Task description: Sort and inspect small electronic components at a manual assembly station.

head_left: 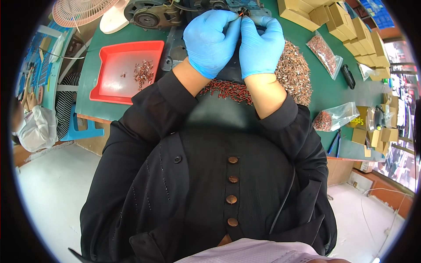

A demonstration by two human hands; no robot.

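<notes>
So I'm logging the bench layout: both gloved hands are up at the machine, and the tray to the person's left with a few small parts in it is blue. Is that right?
Not quite. In the head view the tray is red, not blue. The rest holds: it lies to the person's left with a few small parts in it, and the left hand and right hand, in blue gloves, are at the machine.

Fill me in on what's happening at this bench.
A person in blue gloves has both hands together at the far edge of the green table. The left hand and right hand pinch a small reddish part by a grey machine. More parts lie heaped beside them and in a red tray.
</notes>
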